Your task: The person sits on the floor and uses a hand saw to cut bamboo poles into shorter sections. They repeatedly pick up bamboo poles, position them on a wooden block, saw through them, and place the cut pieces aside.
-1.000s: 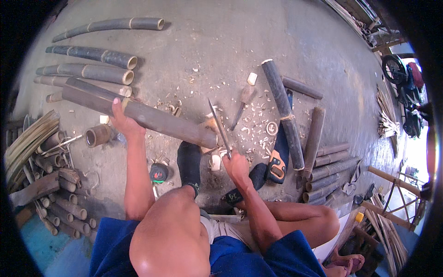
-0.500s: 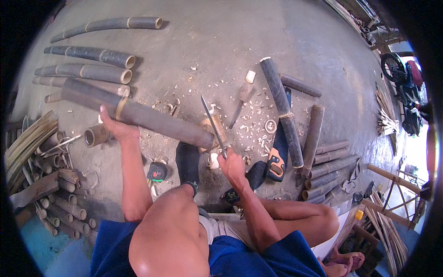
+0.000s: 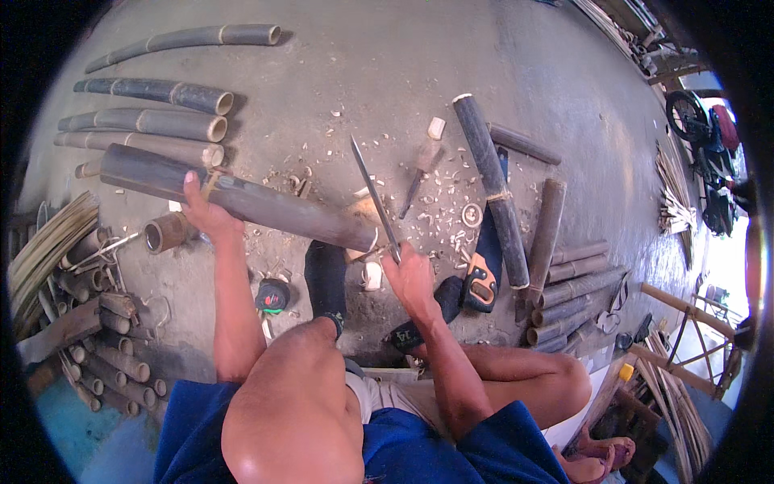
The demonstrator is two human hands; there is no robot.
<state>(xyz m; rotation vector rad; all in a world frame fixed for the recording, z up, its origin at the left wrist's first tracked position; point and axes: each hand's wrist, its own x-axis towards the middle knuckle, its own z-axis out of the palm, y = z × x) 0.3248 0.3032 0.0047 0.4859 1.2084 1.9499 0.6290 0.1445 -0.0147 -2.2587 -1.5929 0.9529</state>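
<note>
My left hand [image 3: 213, 216] is closed round a dark bamboo tube [image 3: 282, 213], its thumb near the pale node ring. The tube slants across in front of me, its left end over other bamboo and its pale-rimmed right end above a light block [image 3: 367, 211] on the floor. In my right hand [image 3: 409, 278] is a knife [image 3: 372, 185] with a long narrow blade pointing up and away. The blade stands just right of the tube's end, apart from it. My fingers hide the knife's handle.
Pale shavings litter the floor. Several bamboo poles [image 3: 153, 121] lie far left; cut tubes [image 3: 493, 189] lie right. A saw with an orange handle [image 3: 481, 284], a wooden-handled tool [image 3: 422, 169], a tape measure [image 3: 272, 296] and a short bamboo piece [image 3: 167, 232] surround my feet.
The bamboo tube has turned slightly and its left end sits lower in view. My left thumb lies further over it. The knife has moved up and away, with its tip farther out.
</note>
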